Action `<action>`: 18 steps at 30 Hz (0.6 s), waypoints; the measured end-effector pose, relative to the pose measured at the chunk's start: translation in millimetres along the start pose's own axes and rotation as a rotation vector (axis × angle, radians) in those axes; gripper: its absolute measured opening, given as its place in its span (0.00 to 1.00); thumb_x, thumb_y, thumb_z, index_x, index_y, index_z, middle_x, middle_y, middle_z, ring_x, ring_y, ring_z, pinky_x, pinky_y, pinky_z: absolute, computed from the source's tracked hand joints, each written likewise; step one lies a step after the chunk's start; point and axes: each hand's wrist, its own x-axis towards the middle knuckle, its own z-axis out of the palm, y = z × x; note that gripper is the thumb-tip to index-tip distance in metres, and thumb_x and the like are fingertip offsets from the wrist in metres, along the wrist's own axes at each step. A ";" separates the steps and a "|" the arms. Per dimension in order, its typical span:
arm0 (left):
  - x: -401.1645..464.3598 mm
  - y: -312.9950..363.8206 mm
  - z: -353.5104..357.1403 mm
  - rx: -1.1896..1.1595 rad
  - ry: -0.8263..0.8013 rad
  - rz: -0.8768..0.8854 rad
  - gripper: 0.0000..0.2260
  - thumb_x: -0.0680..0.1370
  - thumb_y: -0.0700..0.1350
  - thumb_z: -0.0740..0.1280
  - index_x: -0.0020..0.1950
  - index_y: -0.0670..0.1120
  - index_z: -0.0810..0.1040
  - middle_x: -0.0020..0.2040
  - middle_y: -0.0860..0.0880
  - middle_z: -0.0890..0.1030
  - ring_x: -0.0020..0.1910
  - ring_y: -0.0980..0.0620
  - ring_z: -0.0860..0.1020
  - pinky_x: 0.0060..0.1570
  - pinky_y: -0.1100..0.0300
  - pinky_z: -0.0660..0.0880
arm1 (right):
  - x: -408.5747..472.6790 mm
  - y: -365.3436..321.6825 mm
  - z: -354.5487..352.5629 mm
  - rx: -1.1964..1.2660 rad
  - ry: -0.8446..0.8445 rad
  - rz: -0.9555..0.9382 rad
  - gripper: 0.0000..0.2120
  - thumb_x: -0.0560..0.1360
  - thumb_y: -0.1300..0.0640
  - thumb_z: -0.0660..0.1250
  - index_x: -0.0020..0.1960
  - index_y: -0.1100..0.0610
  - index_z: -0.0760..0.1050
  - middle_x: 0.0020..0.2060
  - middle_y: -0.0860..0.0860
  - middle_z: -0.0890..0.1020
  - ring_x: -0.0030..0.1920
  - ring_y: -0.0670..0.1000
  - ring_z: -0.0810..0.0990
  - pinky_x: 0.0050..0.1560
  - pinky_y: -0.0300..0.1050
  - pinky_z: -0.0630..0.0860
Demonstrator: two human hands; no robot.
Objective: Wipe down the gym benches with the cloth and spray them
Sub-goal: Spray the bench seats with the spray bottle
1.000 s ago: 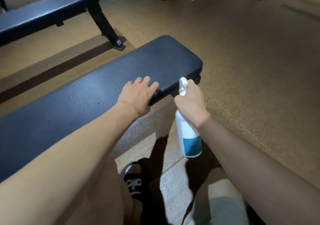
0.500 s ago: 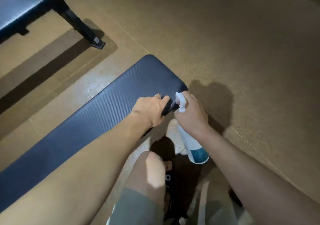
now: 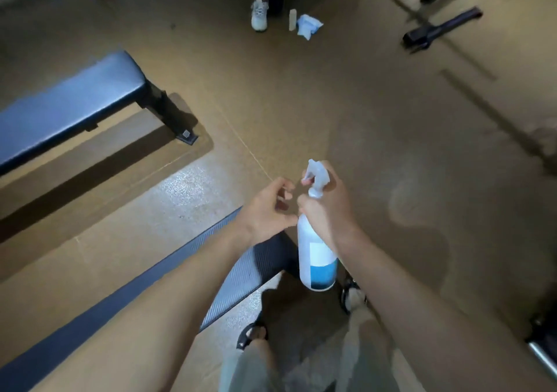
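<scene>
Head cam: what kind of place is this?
Likely a gym floor: two padded benches, near and far, on brown rubbery flooring. The right hand holds a spray bottle.

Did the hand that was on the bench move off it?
Yes. The left hand has lifted off the near bench pad and gone toward the spray bottle held by the right hand.

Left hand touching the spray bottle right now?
Cannot tell. In the head view the left hand has fingertips right at the spray bottle shoulder, blurred; the right hand grips its neck.
</scene>
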 end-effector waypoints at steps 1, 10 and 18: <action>8.8 18.0 -1.6 -0.042 0.004 0.001 0.23 0.63 0.44 0.71 0.58 0.45 0.75 0.53 0.41 0.80 0.46 0.51 0.77 0.49 0.51 0.77 | 15.2 -11.5 -14.0 0.025 -0.019 0.020 0.11 0.60 0.57 0.63 0.42 0.50 0.67 0.37 0.44 0.72 0.37 0.48 0.71 0.37 0.44 0.67; 81.9 143.3 -0.9 -0.176 -0.022 -0.031 0.29 0.68 0.38 0.78 0.66 0.52 0.74 0.51 0.57 0.84 0.54 0.59 0.81 0.53 0.61 0.77 | 144.8 -98.4 -95.1 -0.040 -0.254 -0.181 0.19 0.63 0.64 0.57 0.41 0.39 0.66 0.36 0.37 0.73 0.37 0.47 0.71 0.39 0.48 0.68; 131.5 188.0 -67.2 -0.276 0.272 -0.052 0.21 0.70 0.37 0.79 0.58 0.52 0.78 0.46 0.59 0.85 0.49 0.62 0.83 0.51 0.60 0.80 | 234.0 -174.3 -69.2 -0.146 -0.409 -0.292 0.14 0.62 0.60 0.56 0.44 0.44 0.67 0.40 0.42 0.73 0.44 0.53 0.74 0.47 0.58 0.75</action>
